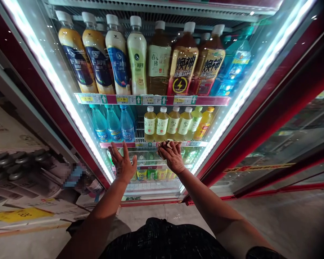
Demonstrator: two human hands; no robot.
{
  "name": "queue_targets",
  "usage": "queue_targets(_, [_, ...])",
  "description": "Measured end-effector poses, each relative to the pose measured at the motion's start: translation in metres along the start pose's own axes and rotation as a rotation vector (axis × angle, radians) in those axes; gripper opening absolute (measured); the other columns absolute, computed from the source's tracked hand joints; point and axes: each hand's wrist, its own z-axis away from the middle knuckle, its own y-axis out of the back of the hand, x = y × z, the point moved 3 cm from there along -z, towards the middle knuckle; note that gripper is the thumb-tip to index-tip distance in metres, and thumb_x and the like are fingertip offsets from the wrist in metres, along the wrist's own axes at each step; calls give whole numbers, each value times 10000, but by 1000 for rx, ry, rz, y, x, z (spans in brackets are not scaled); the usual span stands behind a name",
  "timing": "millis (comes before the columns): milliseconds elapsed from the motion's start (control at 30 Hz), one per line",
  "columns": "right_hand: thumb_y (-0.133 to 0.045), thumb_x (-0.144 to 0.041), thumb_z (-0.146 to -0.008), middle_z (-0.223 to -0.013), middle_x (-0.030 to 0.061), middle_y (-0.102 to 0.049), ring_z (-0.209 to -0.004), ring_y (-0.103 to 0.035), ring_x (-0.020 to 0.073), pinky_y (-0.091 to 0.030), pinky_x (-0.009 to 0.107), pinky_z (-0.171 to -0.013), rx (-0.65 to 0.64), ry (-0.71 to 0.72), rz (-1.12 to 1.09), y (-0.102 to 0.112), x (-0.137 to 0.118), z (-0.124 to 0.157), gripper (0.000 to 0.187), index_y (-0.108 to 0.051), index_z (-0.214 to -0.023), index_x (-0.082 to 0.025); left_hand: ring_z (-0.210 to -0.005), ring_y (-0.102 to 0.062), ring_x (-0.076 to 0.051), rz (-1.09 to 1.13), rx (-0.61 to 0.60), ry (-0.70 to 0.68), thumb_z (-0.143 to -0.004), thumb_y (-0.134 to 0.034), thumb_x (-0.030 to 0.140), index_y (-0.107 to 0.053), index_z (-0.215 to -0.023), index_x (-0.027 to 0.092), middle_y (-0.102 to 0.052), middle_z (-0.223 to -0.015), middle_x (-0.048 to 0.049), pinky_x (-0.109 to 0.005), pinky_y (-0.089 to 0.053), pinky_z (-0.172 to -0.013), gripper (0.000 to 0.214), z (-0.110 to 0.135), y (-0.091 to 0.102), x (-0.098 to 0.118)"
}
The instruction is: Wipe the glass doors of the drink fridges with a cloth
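An open drinks fridge stands before me. My left hand (123, 162) is open with fingers spread, raised at the front rail of the middle shelf (145, 144), below blue water bottles (113, 124). My right hand (172, 156) is closed on a brownish cloth (167, 144) pressed against that same rail, under a row of yellow tea bottles (172, 123). The wire rack (147, 157) between my hands is bare. The top shelf holds milk tea bottles (97, 54) and amber energy drinks (183, 61).
The fridge's glass door (286, 108) with its red frame swings open on the right. A bright light strip (56, 82) runs down the left side. Small green and yellow packs (153, 174) sit on a low shelf. Printed cartons (24, 172) lie at left.
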Motion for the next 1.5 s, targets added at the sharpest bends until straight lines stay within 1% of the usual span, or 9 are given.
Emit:
queue_targets(133, [-498, -103, -985, -1428, 12, -686, -1620, -227, 193, -137, 500, -1352, 0, 8, 9, 6, 9, 5, 510, -636, -1420, -332, -1584, 184, -457, -21, -4, -26, -917, -633, 312, -113, -1665, 250, 269, -1718, -134, -713, -114, -1261, 913, 1, -1, 0])
queue_targets(300, [-488, -107, -966, -1480, 79, -643, -1640, -129, 249, -153, 593, -1332, 97, -117, 40, 4, 14, 11, 523, -622, -1443, -275, -1580, 194, -456, -8, 8, -48, -903, -655, 298, -79, -1668, 250, 293, -1710, -131, -708, -102, -1268, 959, 2, -4, -3])
queue_targets(433, [-511, -97, -946, -1510, 49, -621, -1630, -191, 248, -163, 572, -1336, 55, -85, -3, 1, 25, 25, 568, -601, -1463, -316, -1580, 192, -453, 29, 19, -38, -876, -686, 287, -108, -1666, 277, 263, -1725, -104, -708, -95, -1271, 980, 1, -4, -3])
queue_targets(567, [-483, -106, -973, -1643, 78, -462, -1627, -197, 287, -231, 633, -1304, 134, -198, 46, 12, 51, 36, 629, -467, -1567, -311, -1582, 181, -454, 19, 30, -46, -880, -682, 288, -121, -1665, 280, 262, -1726, -94, -707, -93, -1273, 965, 2, -4, -3])
queue_targets(733, [-428, -101, -997, -1723, 124, -286, -1640, -95, 320, -281, 708, -1254, 184, -226, 84, 15, 50, 38, 734, -212, -1670, -296, -1576, 188, -464, 5, 39, -57, -884, -683, 296, -79, -1668, 254, 289, -1712, -120, -711, -76, -1274, 990, 3, -8, -2])
queue_targets(1067, [-412, -102, -1009, -1761, 142, -115, -1648, -36, 281, -231, 732, -1258, 253, -334, 86, 31, 87, 61, 750, -115, -1682, -245, -1572, 224, -447, 0, -3, 30, -893, -671, 354, -66, -1661, 148, 260, -1703, -217, -687, -46, -1282, 999, 4, -14, 4])
queue_targets(1200, [-396, -106, -1015, -1744, 178, -186, -1646, -75, 285, -247, 707, -1261, 205, -310, 71, 29, 92, 66, 717, -155, -1678, -239, -1559, 254, -450, 10, 4, 41, -888, -667, 376, -49, -1658, 120, 272, -1696, -226, -670, -20, -1284, 1020, 4, -17, 6])
queue_targets(1367, [-437, -167, -1034, -1736, 221, -174, -1644, -91, 299, -217, 745, -1238, 300, -434, 68, 36, 109, 70, 715, -124, -1674, -224, -1562, 259, -437, 27, -12, 69, -896, -647, 422, -8, -1663, 163, 317, -1691, -179, -648, 4, -1291, 1032, 4, -19, 7])
queue_targets(1500, [-422, -183, -1042, -1726, 218, -212, -1639, -125, 313, -237, 734, -1238, 226, -407, 12, 34, 109, 67, 663, -187, -1660, -233, -1556, 267, -449, 10, -6, 75, -910, -628, 463, 29, -1655, 121, 330, -1677, -209, -639, 19, -1294, 1051, 4, -22, 10])
